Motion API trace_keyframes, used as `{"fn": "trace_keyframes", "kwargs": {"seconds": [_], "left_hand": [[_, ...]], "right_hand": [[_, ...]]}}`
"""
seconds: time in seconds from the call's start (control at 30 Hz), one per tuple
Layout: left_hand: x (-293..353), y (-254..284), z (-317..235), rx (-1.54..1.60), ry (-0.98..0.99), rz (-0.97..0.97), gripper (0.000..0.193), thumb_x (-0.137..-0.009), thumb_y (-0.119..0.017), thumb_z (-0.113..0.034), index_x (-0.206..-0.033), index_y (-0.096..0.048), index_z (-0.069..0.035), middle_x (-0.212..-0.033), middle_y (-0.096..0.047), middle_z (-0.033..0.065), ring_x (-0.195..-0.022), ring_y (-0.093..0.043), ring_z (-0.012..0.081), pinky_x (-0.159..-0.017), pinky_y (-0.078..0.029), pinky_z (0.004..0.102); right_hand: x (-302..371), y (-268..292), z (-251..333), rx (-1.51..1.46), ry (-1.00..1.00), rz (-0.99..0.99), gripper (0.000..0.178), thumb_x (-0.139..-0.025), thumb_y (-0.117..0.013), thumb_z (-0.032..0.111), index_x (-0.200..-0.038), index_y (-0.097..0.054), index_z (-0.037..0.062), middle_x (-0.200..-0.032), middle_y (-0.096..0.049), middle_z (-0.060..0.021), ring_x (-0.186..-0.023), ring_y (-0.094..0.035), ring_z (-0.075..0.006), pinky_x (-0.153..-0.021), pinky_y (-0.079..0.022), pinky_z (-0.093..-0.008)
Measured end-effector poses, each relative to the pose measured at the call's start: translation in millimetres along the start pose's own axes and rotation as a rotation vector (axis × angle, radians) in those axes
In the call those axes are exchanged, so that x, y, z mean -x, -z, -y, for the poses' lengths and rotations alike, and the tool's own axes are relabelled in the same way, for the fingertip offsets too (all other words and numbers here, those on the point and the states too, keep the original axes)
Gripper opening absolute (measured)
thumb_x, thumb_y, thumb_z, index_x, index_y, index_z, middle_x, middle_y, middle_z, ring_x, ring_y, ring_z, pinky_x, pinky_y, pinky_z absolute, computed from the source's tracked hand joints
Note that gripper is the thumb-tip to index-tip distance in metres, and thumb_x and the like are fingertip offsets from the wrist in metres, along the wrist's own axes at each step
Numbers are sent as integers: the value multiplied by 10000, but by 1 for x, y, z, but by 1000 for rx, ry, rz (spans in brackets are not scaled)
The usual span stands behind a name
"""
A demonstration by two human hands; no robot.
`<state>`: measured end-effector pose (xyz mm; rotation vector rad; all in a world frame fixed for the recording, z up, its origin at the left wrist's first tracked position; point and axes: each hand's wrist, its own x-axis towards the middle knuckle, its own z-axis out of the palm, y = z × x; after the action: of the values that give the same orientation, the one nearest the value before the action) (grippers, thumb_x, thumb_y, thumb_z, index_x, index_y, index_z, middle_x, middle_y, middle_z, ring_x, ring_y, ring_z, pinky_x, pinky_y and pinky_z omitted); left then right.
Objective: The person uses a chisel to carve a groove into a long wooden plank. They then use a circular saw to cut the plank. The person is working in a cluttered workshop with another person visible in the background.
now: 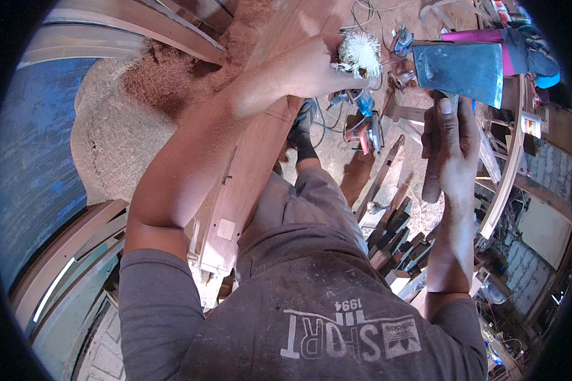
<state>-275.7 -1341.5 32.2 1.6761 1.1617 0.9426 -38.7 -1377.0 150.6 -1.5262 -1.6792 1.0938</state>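
Observation:
My left hand (318, 68) is closed around a white, frayed, bristly bundle (360, 54), whose tufted end faces up; the rest of it is hidden by my fingers. Gripped in my right hand (454, 140) is a hand tool with a broad, flat, grey-blue metal blade (461, 68). Its blade stands above my fist, apart from the bundle, with the short handle mostly covered by my fingers. Under my left forearm lies a long reddish-brown wooden plank (260, 149), which slants past my legs.
Beyond my legs, red and blue power tools (364, 132) with cords lie on the dusty floor. Wood offcuts (397, 235) stand in a pile by my right side. A blue panel (35, 140) and sawdust (162, 76) are at the left. Pink fabric (476, 36) shows at the far right.

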Motion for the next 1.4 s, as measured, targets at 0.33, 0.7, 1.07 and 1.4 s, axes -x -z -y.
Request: {"fn": "trace_keyframes", "kwargs": {"seconds": [0.33, 0.7, 1.07, 1.4], "left_hand": [[-2, -15, 24, -9, 1, -2, 507, -827, -835, -378, -1192, -699, -52, -1019, -771, 132, -926, -746, 249, -860, -579, 376], [-2, -13, 25, -44, -12, -91, 445, -840, -829, -365, -1130, -716, -46, -958, -774, 106, -858, -749, 205, -802, -581, 349], [2, -16, 30, 176, -20, -86, 407, -834, -829, -326, -1115, -726, -50, -932, -769, 99, -828, -734, 164, -773, -575, 335], [6, -22, 25, 184, -69, -70, 349, -824, -814, -227, -1091, -712, -26, -874, -747, 75, -762, -683, 128, -708, -552, 321]], "right_hand": [[3, 0, 7, 20, -15, 17, 336, -1078, -576, 329, -1241, -602, 38, -768, -519, 42, -626, -450, -36, -521, -349, -224], [-3, 0, 29, 22, 97, 103, 289, -1076, -575, 326, -1152, -597, 49, -786, -569, -4, -595, -463, -65, -515, -377, -224], [-2, -22, 30, 24, 173, 138, 315, -1084, -560, 292, -1241, -595, 21, -794, -546, 15, -615, -456, -49, -528, -370, -217], [5, -25, 29, 24, 286, -22, 270, -1104, -507, 285, -1149, -577, 28, -795, -581, -20, -607, -491, -74, -518, -395, -231]]}}
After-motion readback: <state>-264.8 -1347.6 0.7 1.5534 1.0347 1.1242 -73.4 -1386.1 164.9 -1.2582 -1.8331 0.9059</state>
